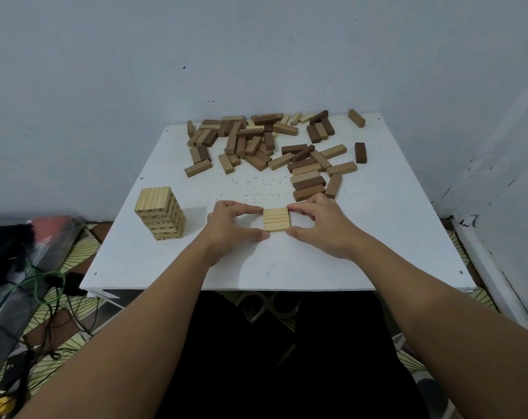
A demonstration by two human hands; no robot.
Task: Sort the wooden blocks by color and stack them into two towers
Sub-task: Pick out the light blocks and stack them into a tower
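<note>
**Both hands squaring a row of pale blocks**

Nearest, on the white table (377,237): left hand (231,229) and right hand (323,228), facing each other across a flat row (276,219) of three pale blocks laid side by side. Thumb and forefinger of each hand pinching the row's ends, left from the left side, right from the right (remaining fingers loosely curled). Off to the left, apart from the hands: a pale tower (160,212), several layers high, numbers printed on the block ends. Farther back, toward the wall (256,55): a loose pile (271,146) of scattered blocks, mixed tan and dark brown, some overlapping, a few strays at the right edge. Down at left, beside the table: tangled cables (45,297) on a patterned floor.
</note>
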